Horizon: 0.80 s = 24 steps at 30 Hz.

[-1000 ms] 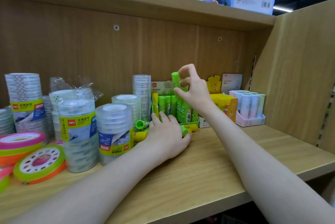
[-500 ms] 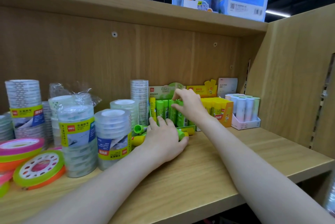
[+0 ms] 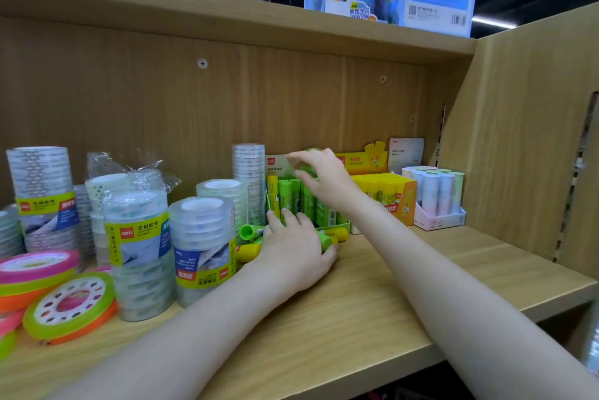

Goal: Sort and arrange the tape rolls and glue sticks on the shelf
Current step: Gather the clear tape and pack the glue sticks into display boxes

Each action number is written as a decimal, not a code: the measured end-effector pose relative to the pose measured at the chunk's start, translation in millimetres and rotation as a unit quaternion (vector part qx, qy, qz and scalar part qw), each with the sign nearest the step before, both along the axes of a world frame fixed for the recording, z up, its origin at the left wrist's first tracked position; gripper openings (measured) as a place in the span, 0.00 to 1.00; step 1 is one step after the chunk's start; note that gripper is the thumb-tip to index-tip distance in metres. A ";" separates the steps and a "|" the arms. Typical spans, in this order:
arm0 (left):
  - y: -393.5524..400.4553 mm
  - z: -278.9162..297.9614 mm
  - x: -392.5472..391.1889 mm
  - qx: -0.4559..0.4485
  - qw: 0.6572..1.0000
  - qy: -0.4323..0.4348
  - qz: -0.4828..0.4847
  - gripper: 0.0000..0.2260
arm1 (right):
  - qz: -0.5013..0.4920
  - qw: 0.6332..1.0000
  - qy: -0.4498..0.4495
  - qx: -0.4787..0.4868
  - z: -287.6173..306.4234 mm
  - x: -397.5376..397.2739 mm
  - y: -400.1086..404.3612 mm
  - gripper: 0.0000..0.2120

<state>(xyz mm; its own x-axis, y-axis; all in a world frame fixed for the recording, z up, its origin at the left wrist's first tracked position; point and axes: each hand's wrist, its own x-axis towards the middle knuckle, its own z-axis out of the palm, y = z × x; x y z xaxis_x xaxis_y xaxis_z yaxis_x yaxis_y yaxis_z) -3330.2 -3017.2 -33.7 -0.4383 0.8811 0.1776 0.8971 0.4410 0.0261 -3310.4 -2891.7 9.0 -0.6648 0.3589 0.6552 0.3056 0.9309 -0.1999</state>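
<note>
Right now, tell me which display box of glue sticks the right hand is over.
The green display box, left of the yellow box and pastel box. The right hand hovers over its upright green sticks.

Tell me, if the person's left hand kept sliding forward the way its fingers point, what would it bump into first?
Probably the upright green glue sticks in their green display box: the left hand lies over loose glue sticks with its fingertips just short of them, though depth is hard to judge.
</note>
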 end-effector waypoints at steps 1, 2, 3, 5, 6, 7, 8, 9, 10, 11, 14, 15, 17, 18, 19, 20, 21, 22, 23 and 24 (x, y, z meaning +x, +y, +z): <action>0.4 0.2 0.2 0.002 1.000 0.000 0.001 0.35 | 0.016 1.000 -0.016 -0.012 3.3 -2.9 -1.9 0.18; 0.5 0.2 0.5 0.003 1.000 -0.002 0.000 0.35 | 0.015 0.999 -0.050 -0.011 5.8 -6.5 -3.3 0.19; 0.7 0.2 0.4 0.004 1.000 -0.005 -0.002 0.35 | 0.002 0.996 -0.094 0.001 7.6 -10.7 -3.7 0.19; 0.8 -0.3 -0.8 0.003 1.000 -0.007 -0.006 0.35 | -0.013 0.987 -0.156 0.019 8.8 -15.8 -3.4 0.17; 1.0 -0.5 -1.6 0.002 1.000 -0.007 -0.007 0.35 | -0.006 0.988 -0.156 0.018 8.1 -17.5 -2.0 0.16; 1.3 -0.8 -2.3 0.002 1.000 -0.008 -0.007 0.35 | 0.008 0.991 -0.136 0.015 7.3 -17.3 -1.7 0.14; 1.7 -1.3 -2.8 0.002 1.000 -0.010 -0.007 0.35 | 0.026 0.994 -0.108 0.011 5.7 -17.1 -0.7 0.11; 1.9 -1.4 -3.1 0.003 1.000 -0.011 -0.007 0.35 | 0.047 0.996 -0.072 0.008 4.7 -16.1 -0.2 0.10; 2.2 -1.5 -3.0 0.005 1.000 -0.011 -0.007 0.35 | 0.070 0.997 -0.033 -0.007 4.7 -14.9 1.4 0.08; 2.4 -1.5 -2.7 0.007 1.000 -0.010 -0.007 0.35 | 0.094 0.995 0.008 -0.036 6.1 -12.3 2.2 0.06; 1.7 -1.2 -1.7 0.009 1.000 -0.009 -0.005 0.35 | 0.152 0.955 0.160 -0.200 16.2 0.6 4.7 0.06; 1.7 -0.9 -1.4 0.008 1.000 -0.010 -0.005 0.35 | 0.169 0.928 0.208 -0.260 20.0 6.5 4.1 0.07; 1.4 -0.6 -1.2 0.007 1.000 -0.011 -0.004 0.36 | 0.193 0.880 0.266 -0.343 25.0 16.0 4.2 0.08; 1.1 -0.7 -1.1 0.006 1.000 -0.012 -0.004 0.36 | 0.196 0.871 0.273 -0.357 25.5 19.9 4.5 0.08; 0.8 -0.7 -1.1 0.005 1.000 -0.013 -0.004 0.36 | 0.193 0.875 0.267 -0.354 25.3 23.3 4.7 0.06; 0.5 -0.4 -1.1 0.005 1.000 -0.013 -0.004 0.36 | 0.176 0.891 0.253 -0.332 24.9 24.8 6.1 0.05; 0.0 0.1 -0.9 0.004 1.000 -0.014 -0.003 0.35 | 0.143 0.918 0.230 -0.290 24.8 25.9 6.8 0.04; -0.6 0.1 -0.3 0.003 1.000 -0.016 0.000 0.35 | 0.098 0.946 0.204 -0.231 24.3 26.2 8.3 0.05; -0.7 0.3 0.5 0.003 1.000 -0.019 0.003 0.35 | 0.055 0.968 0.177 -0.170 23.9 26.5 9.7 0.08; -0.6 0.3 1.0 0.003 1.000 -0.023 0.007 0.35 | 0.019 0.979 0.158 -0.124 24.2 26.6 10.5 0.11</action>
